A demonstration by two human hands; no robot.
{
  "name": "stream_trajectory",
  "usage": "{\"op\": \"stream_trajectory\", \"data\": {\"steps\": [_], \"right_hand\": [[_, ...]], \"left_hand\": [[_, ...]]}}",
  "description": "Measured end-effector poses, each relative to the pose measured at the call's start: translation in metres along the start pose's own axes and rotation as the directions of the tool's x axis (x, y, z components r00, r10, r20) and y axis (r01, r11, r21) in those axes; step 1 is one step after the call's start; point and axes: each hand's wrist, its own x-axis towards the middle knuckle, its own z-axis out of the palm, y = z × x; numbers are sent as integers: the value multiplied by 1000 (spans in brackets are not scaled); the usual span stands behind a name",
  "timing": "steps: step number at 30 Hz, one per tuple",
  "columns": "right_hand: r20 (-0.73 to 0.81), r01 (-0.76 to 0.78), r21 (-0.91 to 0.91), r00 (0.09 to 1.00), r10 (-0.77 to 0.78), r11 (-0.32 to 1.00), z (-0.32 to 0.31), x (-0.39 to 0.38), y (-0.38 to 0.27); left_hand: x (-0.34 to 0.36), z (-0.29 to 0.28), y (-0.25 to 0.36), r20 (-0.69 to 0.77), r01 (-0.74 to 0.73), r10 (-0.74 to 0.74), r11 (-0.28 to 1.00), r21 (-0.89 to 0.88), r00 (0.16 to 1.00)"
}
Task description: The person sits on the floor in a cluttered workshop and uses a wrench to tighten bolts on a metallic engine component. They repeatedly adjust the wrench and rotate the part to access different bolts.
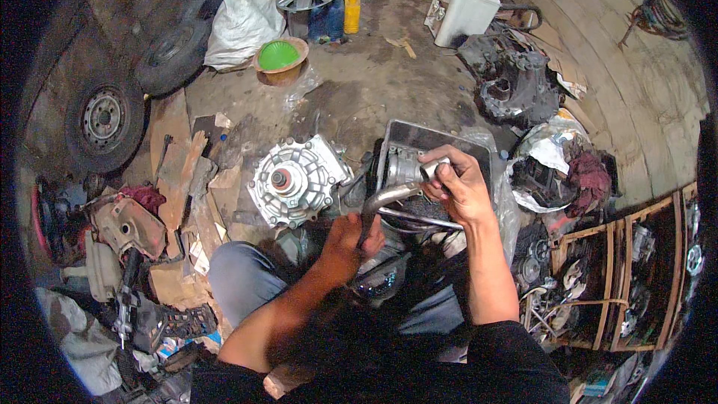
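Observation:
My left hand [351,247] is closed around the lower part of a bent metal tube [396,194]. My right hand [460,183] pinches a short metal sleeve [432,169] at or beside the tube's upper end; whether the two are joined, I cannot tell. Both hands are over a grey rectangular tray [434,132], which holds a cylindrical metal part [402,166] and long thin rods or tubes [419,222]. Just left of the tray, a silver cast housing [295,176] with a reddish centre ring lies on the floor.
Tyres [105,118], cardboard [166,150] and scrap parts [127,232] line the left. A white sack [243,22], green bowl [279,55] and white container [460,15] stand farther back. Dark car parts [508,75] and wooden shelving [636,217] are on the right.

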Motion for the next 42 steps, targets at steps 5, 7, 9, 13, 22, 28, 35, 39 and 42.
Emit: {"op": "stream_trajectory", "data": {"steps": [5,7,9,13,22,28,35,39,42], "right_hand": [[-30,-3,65,1000,5,998,15,-18,-2],[42,-4,43,999,2,999,15,-25,1],[11,42,129,999,-43,991,18,-30,4],[-119,142,245,986,-116,959,22,-36,-5],[-161,266,-32,950,-268,963,8,-52,-2],[-172,335,-191,914,-367,923,11,-62,-11],[-69,334,-630,875,-479,701,3,-66,-30],[-37,327,-703,870,-492,632,5,-74,-33],[39,373,-764,841,-539,526,-2,-72,-31]], "left_hand": [[-2,9,2,58,28,-24,997,-73,998],[-2,39,3,-231,100,-125,988,-118,965],[-2,47,1,-232,97,-120,990,-105,965],[4,29,-7,200,12,16,990,-141,980],[6,50,3,251,15,31,984,-178,967],[10,47,6,272,104,-22,951,-292,962],[11,48,10,361,232,-117,927,-296,925],[14,41,7,428,335,-214,913,-232,878],[15,44,9,436,371,-241,896,-242,867]]}}
